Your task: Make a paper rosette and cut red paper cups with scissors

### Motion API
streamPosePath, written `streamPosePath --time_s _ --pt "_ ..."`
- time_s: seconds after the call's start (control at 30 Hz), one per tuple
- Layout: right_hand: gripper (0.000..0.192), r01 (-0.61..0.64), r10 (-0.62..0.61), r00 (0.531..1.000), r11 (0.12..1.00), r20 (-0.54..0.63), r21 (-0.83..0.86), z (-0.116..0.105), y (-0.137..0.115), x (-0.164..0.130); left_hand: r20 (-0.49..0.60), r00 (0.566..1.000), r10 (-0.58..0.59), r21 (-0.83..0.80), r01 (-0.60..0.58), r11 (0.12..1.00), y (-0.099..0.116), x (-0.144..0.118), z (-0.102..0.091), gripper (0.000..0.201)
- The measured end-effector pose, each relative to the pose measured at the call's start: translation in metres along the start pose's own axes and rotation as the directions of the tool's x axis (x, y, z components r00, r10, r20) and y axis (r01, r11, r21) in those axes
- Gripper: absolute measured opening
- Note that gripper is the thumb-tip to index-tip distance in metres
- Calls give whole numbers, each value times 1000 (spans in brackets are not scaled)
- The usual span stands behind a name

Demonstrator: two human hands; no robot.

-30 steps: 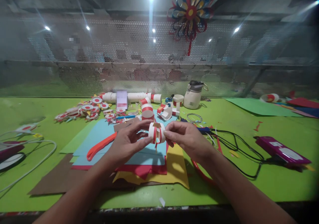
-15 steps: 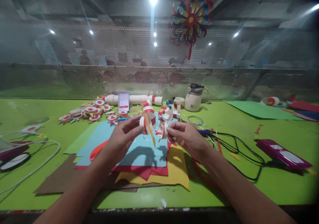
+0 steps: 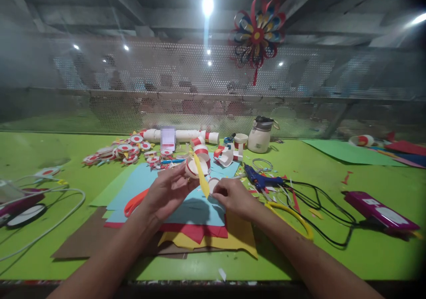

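Observation:
My left hand (image 3: 168,190) is closed on a white paper cup piece (image 3: 195,168) with a red edge, its open side facing me. A pointed yellow paper strip (image 3: 202,179) stands at the right side of that piece and hangs below it. My right hand (image 3: 233,197) is closed, thumb and fingertips pinching a small curved white piece (image 3: 213,185) close to the strip; the fingers partly cover it. Beneath both hands lie blue paper sheets (image 3: 153,212). Red-and-white cup pieces (image 3: 201,151) are just behind my left hand.
A blue glue gun (image 3: 261,179) with a black cord lies right of my hands, near a yellow loop (image 3: 294,219). At left are an orange handle (image 3: 135,202) and several red-and-white discs (image 3: 124,150). A phone (image 3: 167,139) and a beige bottle (image 3: 259,137) stand at the back.
My right hand has moved left and turned knuckles up, bringing its white piece nearer the yellow strip. The piece in my left hand has tilted. The glue gun and yellow loop are now uncovered.

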State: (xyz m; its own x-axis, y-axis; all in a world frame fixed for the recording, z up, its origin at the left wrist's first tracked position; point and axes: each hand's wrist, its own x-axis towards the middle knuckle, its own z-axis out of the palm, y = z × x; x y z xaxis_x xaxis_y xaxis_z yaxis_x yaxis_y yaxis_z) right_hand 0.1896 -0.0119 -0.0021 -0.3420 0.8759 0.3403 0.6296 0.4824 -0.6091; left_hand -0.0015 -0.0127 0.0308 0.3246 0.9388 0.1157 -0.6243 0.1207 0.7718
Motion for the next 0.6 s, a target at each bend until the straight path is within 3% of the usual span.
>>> streamPosePath --time_s 0.13,0.33,0.47,0.6 --pt "14 -22 22 1000 1000 -13 -14 -5 -2 0 -35 999 -23 2 23 1000 -3 6 -7 19" --pt "14 -35 46 986 997 -161 74 -23 -10 -1 -148 989 13 -3 -14 1000 -3 16 -18 14" --pt "22 -11 39 992 975 -120 221 -32 -26 -2 -130 991 0 4 1 1000 -6 18 -18 16" --pt "43 121 -116 989 992 -94 43 -25 -43 -2 -93 996 2 38 2 999 -11 16 -16 17"
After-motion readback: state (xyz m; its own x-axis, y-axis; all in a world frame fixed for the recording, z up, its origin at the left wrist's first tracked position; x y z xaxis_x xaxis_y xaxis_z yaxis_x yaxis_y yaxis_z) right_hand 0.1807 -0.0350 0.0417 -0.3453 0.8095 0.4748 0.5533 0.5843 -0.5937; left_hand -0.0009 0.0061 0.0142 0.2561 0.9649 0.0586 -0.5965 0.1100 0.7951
